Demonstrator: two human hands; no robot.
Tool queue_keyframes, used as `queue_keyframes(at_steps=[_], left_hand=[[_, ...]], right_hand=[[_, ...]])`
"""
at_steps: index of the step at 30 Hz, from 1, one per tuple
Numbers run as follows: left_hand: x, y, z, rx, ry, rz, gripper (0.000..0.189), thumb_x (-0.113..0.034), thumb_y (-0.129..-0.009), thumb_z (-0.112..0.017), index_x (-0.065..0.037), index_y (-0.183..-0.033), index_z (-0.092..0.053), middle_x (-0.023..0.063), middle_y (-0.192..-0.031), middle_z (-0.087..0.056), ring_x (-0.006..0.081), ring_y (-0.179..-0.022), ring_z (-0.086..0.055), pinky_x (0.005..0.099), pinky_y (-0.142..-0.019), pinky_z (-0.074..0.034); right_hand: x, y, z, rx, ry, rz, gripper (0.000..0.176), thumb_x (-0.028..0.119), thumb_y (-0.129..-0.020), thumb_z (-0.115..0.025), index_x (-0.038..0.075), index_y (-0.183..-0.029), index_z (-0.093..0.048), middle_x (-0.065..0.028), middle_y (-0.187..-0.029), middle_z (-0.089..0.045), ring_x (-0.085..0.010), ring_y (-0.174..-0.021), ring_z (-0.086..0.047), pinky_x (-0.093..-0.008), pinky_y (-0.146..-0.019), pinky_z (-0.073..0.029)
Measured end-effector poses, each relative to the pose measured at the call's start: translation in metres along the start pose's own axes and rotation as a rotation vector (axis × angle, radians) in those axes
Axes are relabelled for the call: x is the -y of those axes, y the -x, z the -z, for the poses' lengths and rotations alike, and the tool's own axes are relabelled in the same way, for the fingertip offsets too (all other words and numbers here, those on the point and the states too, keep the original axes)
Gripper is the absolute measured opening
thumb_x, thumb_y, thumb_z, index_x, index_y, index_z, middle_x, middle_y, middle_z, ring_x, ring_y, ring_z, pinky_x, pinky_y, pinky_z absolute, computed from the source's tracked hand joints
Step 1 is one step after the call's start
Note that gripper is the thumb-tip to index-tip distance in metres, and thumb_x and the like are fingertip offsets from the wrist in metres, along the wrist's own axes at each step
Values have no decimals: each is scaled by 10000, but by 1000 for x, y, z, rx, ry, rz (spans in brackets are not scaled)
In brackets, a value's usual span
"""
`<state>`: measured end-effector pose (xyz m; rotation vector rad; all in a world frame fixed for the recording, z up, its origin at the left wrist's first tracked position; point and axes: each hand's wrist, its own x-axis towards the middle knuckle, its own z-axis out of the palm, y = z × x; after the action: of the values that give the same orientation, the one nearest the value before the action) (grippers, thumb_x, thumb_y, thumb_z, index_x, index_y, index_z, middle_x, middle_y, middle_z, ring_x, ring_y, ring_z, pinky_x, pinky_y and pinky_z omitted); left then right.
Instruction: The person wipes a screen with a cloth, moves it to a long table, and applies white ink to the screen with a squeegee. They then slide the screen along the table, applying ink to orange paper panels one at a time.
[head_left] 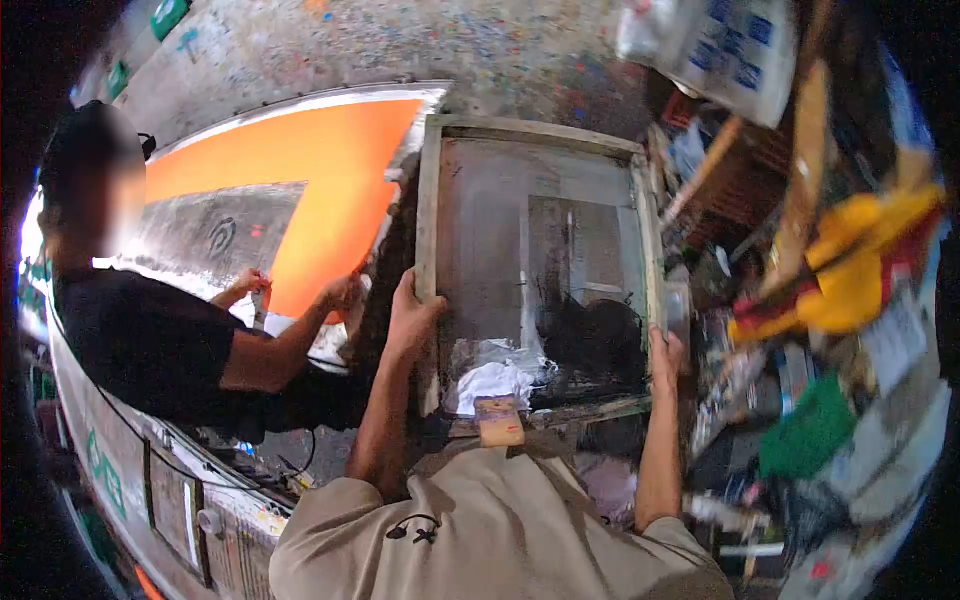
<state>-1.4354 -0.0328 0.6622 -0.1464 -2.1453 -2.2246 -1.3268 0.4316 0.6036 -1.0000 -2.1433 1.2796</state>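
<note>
We held wooden screen frame (532, 129) by both side rails. Left hand (412, 312) curled shut round left rail, right hand (664, 358) closed on right rail near lower corner. Frame sat straight ahead, beside orange sheet (330, 180). Black ink (595, 345) pooled on mesh near right hand. Wooden block (498, 420) at near edge. Co-worker's hand (345, 292) touched orange sheet.

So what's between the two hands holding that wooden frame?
In the head view, the mesh of the screen frame lies between the left hand and right hand, bearing a white patch and a black ink pool.
</note>
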Motion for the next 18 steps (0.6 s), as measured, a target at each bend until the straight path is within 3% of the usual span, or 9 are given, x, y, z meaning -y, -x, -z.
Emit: queue_keyframes(at_steps=[3, 4, 7, 8, 9, 12, 15, 16, 18], left_hand=[[-25, -54, -15, -101, -36, 22, 609, -1, -768, -647, 27, -1365, -526, 101, -1138, -646, 206, -1026, -625, 343, -944, -497], [-38, -72, -17, -130, -43, 63, 604, -19, -770, -653, 28, -1359, -527, 114, -1141, -647, 209, -1033, -622, 347, -940, -497], [-22, -141, -7, -256, -126, 95, 602, -41, -774, -664, 32, -1355, -524, 133, -1142, -647, 226, -1020, -631, 360, -935, -504], [-22, -132, -16, -283, -77, 95, 600, -77, -793, -689, 38, -1357, -521, 160, -1162, -649, 247, -1034, -643, 384, -929, -517], [-16, -152, -19, -341, -71, 89, 600, -77, -793, -689, 38, -1357, -521, 160, -1162, -649, 247, -1034, -643, 384, -929, -517], [23, -230, -20, -375, -171, 213, 685, -193, -828, -766, 66, -1398, -488, 218, -1227, -652, 282, -1105, -651, 394, -949, -526], [69, -312, -20, -371, -226, 124, 721, -267, -850, -789, 42, -1426, -484, 210, -1238, -645, 292, -1096, -650, 408, -925, -538], [87, -340, -20, -434, -282, 12, 728, -317, -854, -803, 43, -1407, -498, 194, -1163, -676, 287, -1033, -673, 414, -912, -544], [125, -408, -21, -459, -286, 109, 715, -322, -856, -800, 47, -1394, -505, 187, -1118, -686, 283, -996, -682, 415, -891, -549]], right_hand=[[59, -77, -40, 298, -12, 41, 616, 440, -975, -653, -64, -1327, -618, -174, -1226, -672, -305, -1149, -613, -427, -982, -446], [62, -101, -79, 35, 44, 87, 605, 437, -988, -645, -56, -1338, -621, -168, -1225, -673, -305, -1145, -611, -436, -986, -444], [108, -166, -140, 293, 0, 154, 556, 402, -985, -660, -56, -1299, -640, -166, -1179, -676, -296, -1087, -613, -424, -938, -452], [98, -166, -138, 397, -23, 147, 531, 385, -983, -668, -56, -1279, -649, -165, -1157, -677, -292, -1058, -615, -418, -914, -456], [104, -182, -162, 368, -34, 161, 525, 379, -983, -666, -55, -1279, -655, -154, -1127, -683, -286, -1029, -619, -418, -902, -461], [121, -246, -245, 376, -64, 148, 477, 360, -990, -645, -52, -1225, -695, -94, -991, -692, -255, -903, -622, -410, -862, -473], [125, -321, -304, 444, -120, 213, 459, 367, -1002, -621, -60, -1142, -713, -78, -907, -680, -250, -829, -609, -412, -833, -469], [142, -338, -321, 466, -102, 217, 459, 367, -1002, -621, -60, -1142, -713, -78, -907, -680, -250, -829, -609, -412, -833, -469], [194, -376, -348, 391, 38, 94, 453, 378, -1005, -614, -61, -1061, -712, -84, -883, -671, -244, -809, -592, -414, -805, -453]])
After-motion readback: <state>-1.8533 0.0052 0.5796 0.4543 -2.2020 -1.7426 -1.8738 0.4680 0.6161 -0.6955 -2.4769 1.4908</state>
